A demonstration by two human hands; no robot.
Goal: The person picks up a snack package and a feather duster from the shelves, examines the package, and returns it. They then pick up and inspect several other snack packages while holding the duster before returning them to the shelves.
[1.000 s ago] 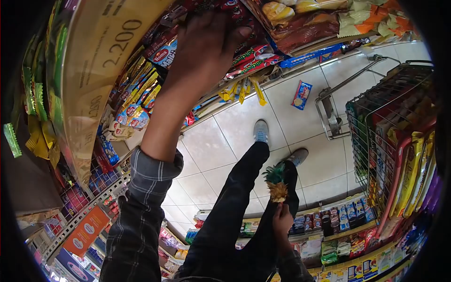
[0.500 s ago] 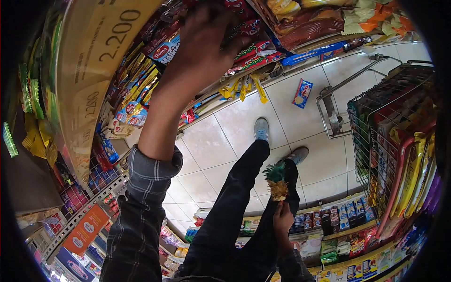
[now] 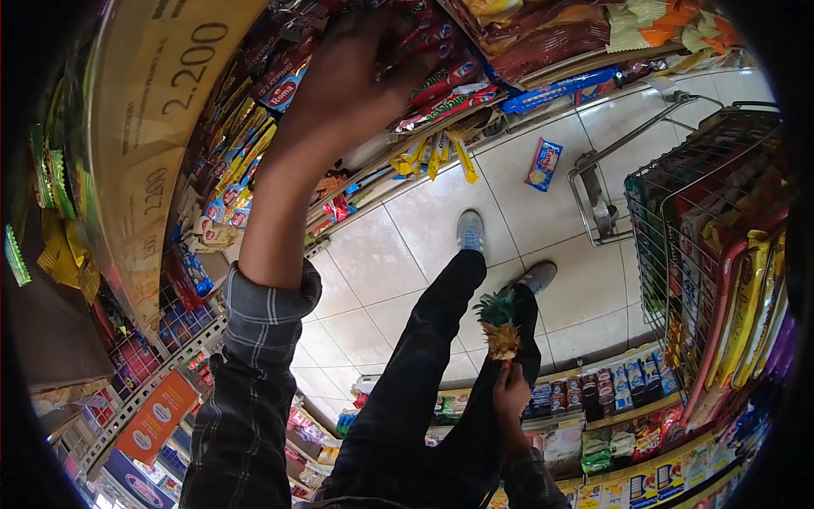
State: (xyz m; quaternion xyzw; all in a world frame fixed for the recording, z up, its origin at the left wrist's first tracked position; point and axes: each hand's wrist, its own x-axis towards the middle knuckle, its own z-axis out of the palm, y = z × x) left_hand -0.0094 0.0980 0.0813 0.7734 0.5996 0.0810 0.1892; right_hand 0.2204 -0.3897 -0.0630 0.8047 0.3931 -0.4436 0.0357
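My left hand (image 3: 352,97) reaches into the snack shelf, over dark red wrapped packets (image 3: 428,38). Its thumb stands apart from the fingers, which are dark and blurred; I see nothing held in it. Just beside the wrist are blue Roma packets (image 3: 284,89) and yellow-and-blue packets (image 3: 233,199). Red-and-green packets (image 3: 454,106) lie to the right of the hand. Low in front of my leg, my right hand (image 3: 511,393) is closed around the base of a small feather duster (image 3: 500,327), with green and golden-brown feathers pointing up.
A blue wrapped packet (image 3: 543,165) lies on the tiled floor (image 3: 373,254). At right stands a wire basket (image 3: 678,220) full of packets, with a metal frame (image 3: 598,199) beside it. A price strip (image 3: 140,170) crosses the upper left. Lower shelves (image 3: 585,407) hold several packs.
My left hand has shifted slightly left and down over the shelf packets. The view has moved slightly. My right hand still holds the feather duster in nearly the same place.
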